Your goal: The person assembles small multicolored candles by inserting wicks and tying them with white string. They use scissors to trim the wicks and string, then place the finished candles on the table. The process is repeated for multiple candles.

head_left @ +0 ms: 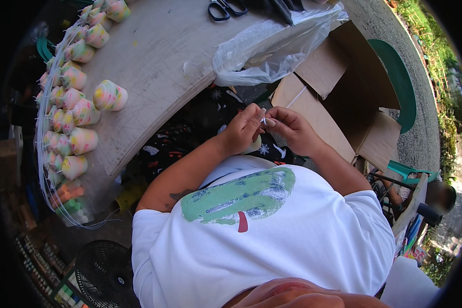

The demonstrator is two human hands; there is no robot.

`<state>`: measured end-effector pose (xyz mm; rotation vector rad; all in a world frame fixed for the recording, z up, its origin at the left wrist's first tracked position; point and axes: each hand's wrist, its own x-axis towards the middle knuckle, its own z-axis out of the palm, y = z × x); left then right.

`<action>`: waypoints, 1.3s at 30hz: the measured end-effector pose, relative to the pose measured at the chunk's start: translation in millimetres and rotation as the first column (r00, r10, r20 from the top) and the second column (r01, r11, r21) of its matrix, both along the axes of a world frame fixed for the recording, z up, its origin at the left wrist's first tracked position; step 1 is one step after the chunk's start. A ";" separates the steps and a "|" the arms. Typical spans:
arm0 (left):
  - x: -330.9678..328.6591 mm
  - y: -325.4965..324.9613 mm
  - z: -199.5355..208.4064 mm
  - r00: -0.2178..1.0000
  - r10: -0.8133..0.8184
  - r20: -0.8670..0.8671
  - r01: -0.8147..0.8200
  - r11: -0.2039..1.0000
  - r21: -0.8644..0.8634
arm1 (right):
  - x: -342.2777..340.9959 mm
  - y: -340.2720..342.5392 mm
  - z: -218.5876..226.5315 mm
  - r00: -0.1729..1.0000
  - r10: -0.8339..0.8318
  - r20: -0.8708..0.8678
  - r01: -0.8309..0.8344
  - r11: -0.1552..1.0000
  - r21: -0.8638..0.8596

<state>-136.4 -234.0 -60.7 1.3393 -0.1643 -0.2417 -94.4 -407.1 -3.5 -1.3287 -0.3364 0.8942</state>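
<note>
A pale round desk [159, 56] fills the upper left. Below its edge, over the person's lap, the left hand [244, 131] and right hand [292, 128] meet, fingertips pinching a thin white string [263, 121]. Speckled candles [82, 110] crowd the desk's left rim; a cardboard box [344, 97] sits right of the desk. The string looks fine enough to slip free.

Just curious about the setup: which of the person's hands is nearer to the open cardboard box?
The right hand. It is just beside the open cardboard box, near its flap, while the left hand sits farther away, on the right hand's far side.
</note>
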 end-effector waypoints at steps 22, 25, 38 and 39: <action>2.9 0.4 -5.7 0.991 0.131 -0.006 -0.126 0.968 0.218 | 3.5 -8.8 -0.3 0.989 -0.071 -0.128 0.059 0.994 -0.092; 2.7 1.2 -5.0 0.993 0.118 -0.021 -0.110 0.969 0.221 | 5.4 -9.1 -1.3 0.997 -0.027 -0.074 0.019 0.995 -0.099; 1.7 -0.2 -1.4 0.993 0.113 0.030 -0.117 0.963 0.241 | 9.8 -8.1 -9.9 0.999 -0.035 -0.011 0.033 0.993 -0.111; 1.6 -0.5 -0.8 0.992 0.118 0.054 -0.128 0.957 0.259 | 9.6 -7.5 -10.0 0.999 -0.044 -0.011 0.042 0.992 -0.120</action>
